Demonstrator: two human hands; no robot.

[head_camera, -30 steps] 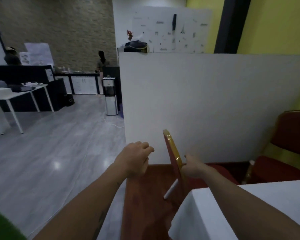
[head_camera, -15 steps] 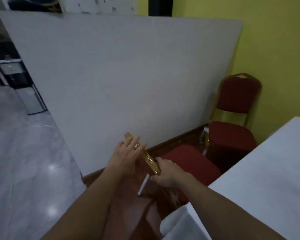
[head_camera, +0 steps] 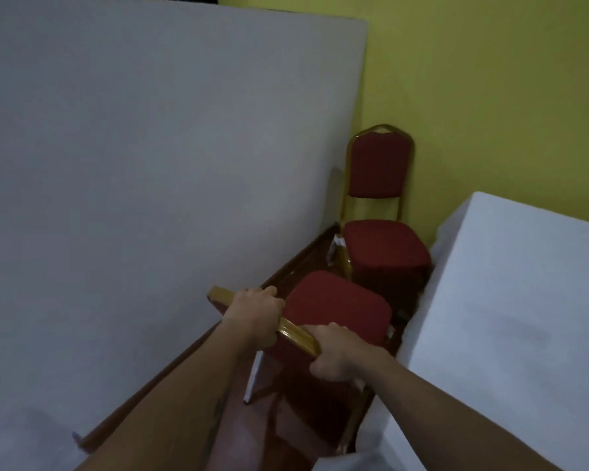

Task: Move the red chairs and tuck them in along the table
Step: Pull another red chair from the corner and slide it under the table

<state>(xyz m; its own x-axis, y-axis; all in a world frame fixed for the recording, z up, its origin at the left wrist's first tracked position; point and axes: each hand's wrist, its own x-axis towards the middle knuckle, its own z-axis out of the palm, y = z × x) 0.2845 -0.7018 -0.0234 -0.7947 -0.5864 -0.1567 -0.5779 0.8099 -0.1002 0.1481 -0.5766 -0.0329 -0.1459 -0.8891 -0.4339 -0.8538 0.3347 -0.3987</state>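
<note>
A red chair (head_camera: 337,309) with a gold frame stands just below me, seen from above, its cushion beside the white-clothed table (head_camera: 510,321). My left hand (head_camera: 254,314) grips the left part of its gold top rail. My right hand (head_camera: 335,355) grips the rail's right end. A second red chair (head_camera: 383,246) stands farther back, next to the yellow wall, its seat touching the table's corner.
A tall white partition panel (head_camera: 150,164) runs along the left, close to the chairs. A dark wooden strip (head_camera: 296,263) lines its base. The yellow wall (head_camera: 490,96) closes the far end. Grey floor (head_camera: 14,433) shows at the lower left.
My view turned right and down toward the chairs. My left hand went from hovering to closing on the chair's top rail. My right hand kept its hold on the rail.
</note>
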